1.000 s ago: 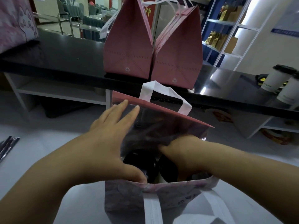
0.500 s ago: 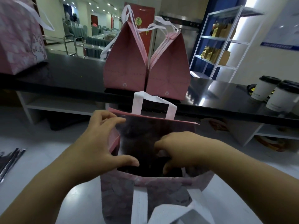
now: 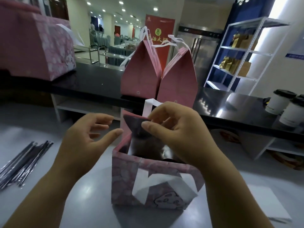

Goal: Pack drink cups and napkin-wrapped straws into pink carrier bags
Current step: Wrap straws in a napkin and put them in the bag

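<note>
A pink carrier bag [image 3: 125,178] is stood upright near the middle of the grey tabletop [image 3: 82,203], with its mouth open. Its far rim is pinched between the thumb and forefinger of the right hand [image 3: 177,129], just beside the base of the white far handle [image 3: 148,107]; the remaining fingers are curled loosely behind the rim. The near handle [image 3: 164,183] is folded down over the front wall of the bag. Something dark is seen inside, too dim to be identified.

The left hand [image 3: 85,139] is held just beside the bag's left side with the fingers relaxed and partly curled, and nothing is gripped in it. Its thumb tip is brought close to the creased side panel; whether it touches cannot be told.

A bundle of dark wrapped straws [image 3: 24,162] is laid toward the left edge of the tabletop, and a white napkin [image 3: 266,204] toward the right edge. On the black counter [image 3: 92,83] behind, two closed pink bags [image 3: 141,74] are stood touching side by side, and lidded cups [image 3: 279,102] are set at its right end.
</note>
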Available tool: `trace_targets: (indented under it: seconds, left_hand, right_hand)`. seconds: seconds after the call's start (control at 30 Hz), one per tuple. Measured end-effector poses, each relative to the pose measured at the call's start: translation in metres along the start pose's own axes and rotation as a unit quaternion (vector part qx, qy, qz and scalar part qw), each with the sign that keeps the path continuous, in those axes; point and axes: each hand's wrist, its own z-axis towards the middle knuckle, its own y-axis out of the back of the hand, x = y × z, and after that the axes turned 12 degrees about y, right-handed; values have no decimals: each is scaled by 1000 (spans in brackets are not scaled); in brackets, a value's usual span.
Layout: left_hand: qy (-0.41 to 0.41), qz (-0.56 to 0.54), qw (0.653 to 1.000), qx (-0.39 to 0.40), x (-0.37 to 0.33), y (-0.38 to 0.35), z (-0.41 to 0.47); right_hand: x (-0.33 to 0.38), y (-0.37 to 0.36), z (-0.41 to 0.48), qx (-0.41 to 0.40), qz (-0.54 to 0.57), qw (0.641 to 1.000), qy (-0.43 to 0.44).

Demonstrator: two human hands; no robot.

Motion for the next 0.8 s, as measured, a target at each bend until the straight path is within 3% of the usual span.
trace_targets:
  seconds: [0.37,0.8]
  left_hand:
    - [135,-4,990,-34,89,93,-28]
    - [186,223,955,65,267,140,10]
  right_hand:
    - [71,-134,32,126,47,991,12]
    - [16,-308,42,250,-104,942,-198]
